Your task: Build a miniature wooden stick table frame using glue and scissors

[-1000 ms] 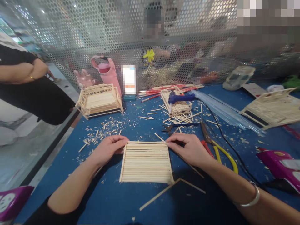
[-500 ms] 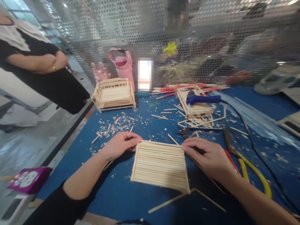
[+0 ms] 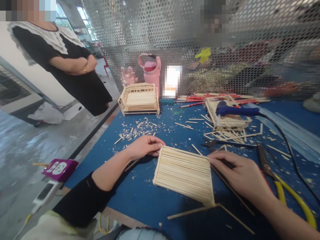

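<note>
The left hand [image 3: 145, 146] and right hand [image 3: 238, 171], each in a narrow pinch, hold the far corners of the stick panel [image 3: 185, 173] between them. Light, even pressure on both corners should keep it from twisting. Pliers [image 3: 266, 165] lie just outside the right hand.

A plain black sleeve [image 3: 87, 196] is covering part of the left forearm [image 3: 116, 169], ending in a slightly curved hem. Beyond it the left hand [image 3: 143, 146] is showing bare, as are the right forearm [image 3: 277, 210] and right hand [image 3: 238, 170]. Light-blue cloth [image 3: 140, 234] is peeking in at the bottom edge, too cut off to identify.
</note>
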Action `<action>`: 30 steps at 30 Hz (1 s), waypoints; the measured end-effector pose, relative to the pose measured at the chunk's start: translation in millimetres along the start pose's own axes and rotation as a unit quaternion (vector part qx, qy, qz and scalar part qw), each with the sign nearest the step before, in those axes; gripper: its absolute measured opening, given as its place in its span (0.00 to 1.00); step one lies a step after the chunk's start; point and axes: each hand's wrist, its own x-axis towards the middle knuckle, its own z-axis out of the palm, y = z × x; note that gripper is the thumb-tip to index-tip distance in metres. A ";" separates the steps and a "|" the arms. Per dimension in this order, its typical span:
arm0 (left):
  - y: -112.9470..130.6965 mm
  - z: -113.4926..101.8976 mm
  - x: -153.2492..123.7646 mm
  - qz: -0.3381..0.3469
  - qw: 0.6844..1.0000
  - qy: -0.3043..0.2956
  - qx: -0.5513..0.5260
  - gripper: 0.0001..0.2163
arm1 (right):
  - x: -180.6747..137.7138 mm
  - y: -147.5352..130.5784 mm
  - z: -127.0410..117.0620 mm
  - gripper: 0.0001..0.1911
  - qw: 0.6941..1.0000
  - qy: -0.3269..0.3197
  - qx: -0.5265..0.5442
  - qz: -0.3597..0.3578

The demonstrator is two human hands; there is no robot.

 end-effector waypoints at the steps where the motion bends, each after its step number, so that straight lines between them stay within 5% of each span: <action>1: 0.5 -0.5 0.3 0.003 1.000 -0.003 0.004 0.11 | 0.3 -0.4 -0.1 0.08 1.000 -0.001 -0.001 0.005; 7: 4.5 0.7 0.2 0.025 0.999 0.002 0.032 0.11 | 3.0 -4.2 -2.8 0.09 1.000 -0.012 0.000 0.023; 16: 13.5 23.9 -12.4 0.083 0.967 0.119 0.208 0.11 | 7.5 -5.3 -7.4 0.07 0.996 -0.035 0.069 0.052; 23: 16.4 25.6 -12.1 0.080 0.968 0.124 0.205 0.12 | 21.7 20.0 -27.3 0.16 0.980 -0.019 0.171 0.096; 30: 17.0 28.4 -12.8 0.077 0.968 0.133 0.196 0.13 | 20.4 17.0 -29.1 0.12 0.985 -0.014 0.150 0.088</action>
